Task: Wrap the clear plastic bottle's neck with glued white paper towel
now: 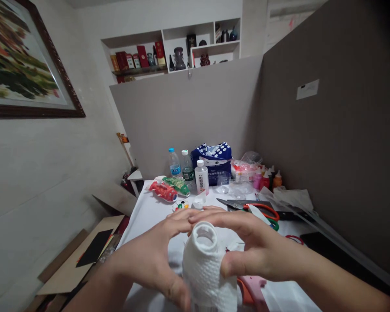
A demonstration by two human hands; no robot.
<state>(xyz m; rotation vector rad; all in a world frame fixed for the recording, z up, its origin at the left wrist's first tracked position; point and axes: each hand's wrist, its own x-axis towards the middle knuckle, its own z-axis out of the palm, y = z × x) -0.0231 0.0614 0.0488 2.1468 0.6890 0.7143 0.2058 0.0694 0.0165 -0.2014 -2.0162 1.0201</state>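
A bottle wrapped in white paper towel (205, 271) stands upright close in front of me, its round open mouth showing at the top. My left hand (151, 262) curls round its left side, thumb low on the towel. My right hand (258, 247) wraps the right side, fingers arched over the top and thumb pressed on the towel. Both hands hold it above the white table (149, 212).
Further back stand three plastic bottles (187, 171), a blue polka-dot bag (212, 160), small paint bottles (266, 178), clear cups, orange-handled scissors (258, 208), painted bottles lying flat (164, 190) and a paint palette. Grey partitions close the back and right. Cardboard lies on the floor at left.
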